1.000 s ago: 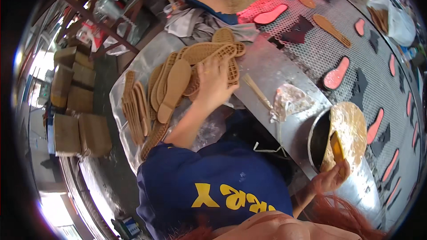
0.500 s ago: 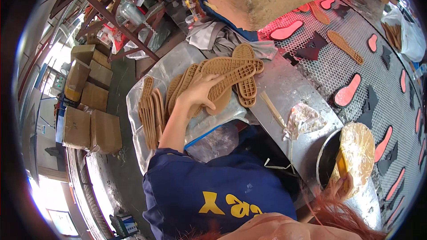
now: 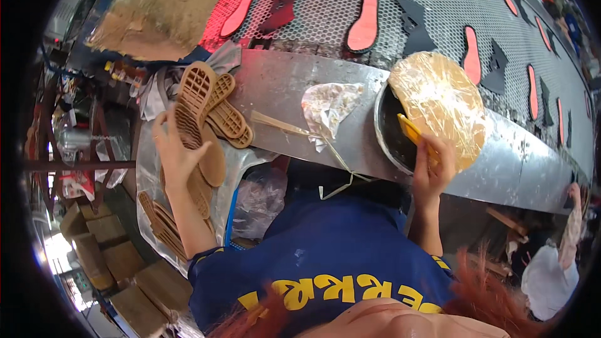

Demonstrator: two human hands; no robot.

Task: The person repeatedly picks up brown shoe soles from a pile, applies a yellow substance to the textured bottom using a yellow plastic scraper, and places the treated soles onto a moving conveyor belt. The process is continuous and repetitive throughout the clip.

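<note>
Two items: grips sole (image 3: 195, 87) in left hand (image 3: 175, 156), yellow tool (image 3: 410, 129) in right hand (image 3: 434, 164); rag (image 3: 328, 103) between, cover (image 3: 441, 100) over pot's (image 3: 387, 134) right.

View swung right; co-worker (image 3: 551, 283) now visible at right; sole (image 3: 195, 95) in left hand (image 3: 177, 155) looks raised.

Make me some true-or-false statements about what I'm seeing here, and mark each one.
1. The left hand holds a tan sole. True.
2. The right hand is empty. False: it holds a yellow implement.
3. A film-wrapped cover shuts the round pot completely. False: part of the pot's dark opening shows beside the cover.
4. A crumpled pale sheet lies on the metal ledge. True.
5. The pink pieces are heaped together. False: they lie spaced out on the mesh surface.
</note>
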